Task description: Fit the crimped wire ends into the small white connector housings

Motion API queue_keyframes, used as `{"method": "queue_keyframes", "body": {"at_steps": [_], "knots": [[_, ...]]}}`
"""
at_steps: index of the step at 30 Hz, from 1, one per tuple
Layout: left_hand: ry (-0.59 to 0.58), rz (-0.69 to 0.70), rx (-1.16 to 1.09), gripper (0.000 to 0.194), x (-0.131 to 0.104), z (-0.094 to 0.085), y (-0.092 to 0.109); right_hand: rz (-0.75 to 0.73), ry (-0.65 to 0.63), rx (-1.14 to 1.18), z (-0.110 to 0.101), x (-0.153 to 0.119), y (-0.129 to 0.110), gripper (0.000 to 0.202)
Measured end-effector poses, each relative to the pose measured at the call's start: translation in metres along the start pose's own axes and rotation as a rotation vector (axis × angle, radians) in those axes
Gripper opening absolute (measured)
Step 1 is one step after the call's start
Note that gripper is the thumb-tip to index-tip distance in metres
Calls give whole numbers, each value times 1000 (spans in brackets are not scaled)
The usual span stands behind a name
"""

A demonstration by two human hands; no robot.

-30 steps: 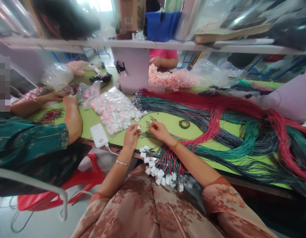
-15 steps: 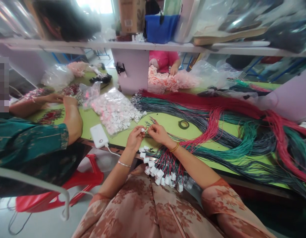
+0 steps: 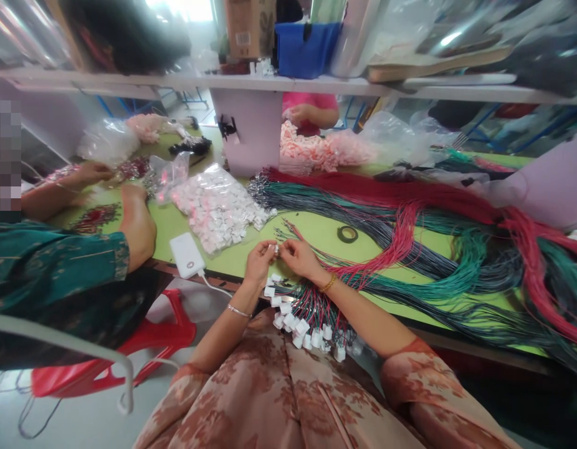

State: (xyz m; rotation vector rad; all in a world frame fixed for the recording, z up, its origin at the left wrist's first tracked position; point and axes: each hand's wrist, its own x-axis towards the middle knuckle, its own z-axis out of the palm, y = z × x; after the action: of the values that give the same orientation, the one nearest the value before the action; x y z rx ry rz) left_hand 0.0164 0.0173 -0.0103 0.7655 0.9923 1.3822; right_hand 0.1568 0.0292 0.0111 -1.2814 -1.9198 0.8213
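- White connector [image 3: 276, 249]: being pinched in left hand [image 3: 260, 262]
- Right hand [image 3: 300, 257]: pinching narrowly at three o'clock, contents too small to tell
- Wired connectors [image 3: 301, 328]: clustering at five o'clock

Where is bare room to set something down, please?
Bare green tabletop surrounds the black tape ring, left of the red wire strand; a smaller patch separates the clear plastic bag of white pieces from the left hand. Crowded: below the right hand, white block connectors and thin wires.
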Motion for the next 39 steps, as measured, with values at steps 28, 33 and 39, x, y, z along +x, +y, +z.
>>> {"method": "queue_keyframes", "body": {"at_steps": [28,33,39], "knots": [[1,-161,-97,25,-2,-22,11,32,-134,-426,-15,30,12,18],[-40,-131,-176,20,3,-16,9,-22,-17,58,-13,38,19,16],[-60,-129,-251,16,8,-9,4,2,-34,163,-13,27,14,19]]}}
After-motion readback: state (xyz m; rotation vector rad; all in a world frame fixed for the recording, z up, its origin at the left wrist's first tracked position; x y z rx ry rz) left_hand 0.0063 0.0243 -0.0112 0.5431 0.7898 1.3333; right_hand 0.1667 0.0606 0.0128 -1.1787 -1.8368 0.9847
